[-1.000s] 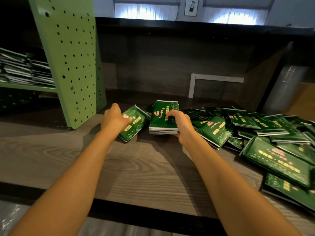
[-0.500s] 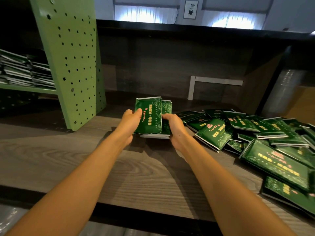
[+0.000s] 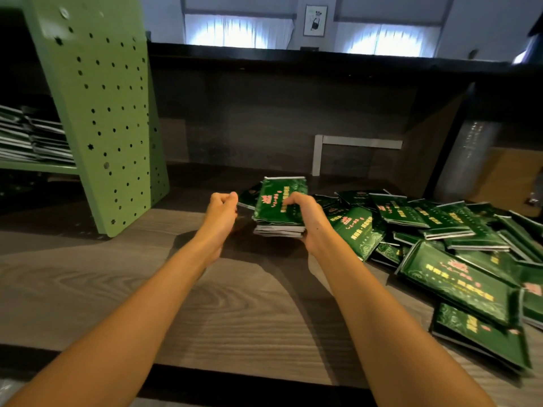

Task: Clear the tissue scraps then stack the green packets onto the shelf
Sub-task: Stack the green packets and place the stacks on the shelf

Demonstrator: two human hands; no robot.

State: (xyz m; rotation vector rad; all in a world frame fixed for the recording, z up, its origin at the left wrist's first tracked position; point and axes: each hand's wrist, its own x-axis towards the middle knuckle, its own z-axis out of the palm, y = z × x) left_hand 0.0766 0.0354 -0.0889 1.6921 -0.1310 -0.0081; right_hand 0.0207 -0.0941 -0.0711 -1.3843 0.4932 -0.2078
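Broadly, the wooden table (image 3: 241,304) carries everything: the green shelf (image 3: 97,113) at ten o'clock and a loose heap of green packets (image 3: 458,277) spilling from three to four o'clock. At centre the stack (image 3: 279,204) sits in the right hand (image 3: 308,221), which wraps its right edge. The left hand (image 3: 221,207) is curled beside it at nine o'clock; whether it holds anything I cannot tell. Gripped from one side, the slick stack could fan out and slide on the carry to the shelf.
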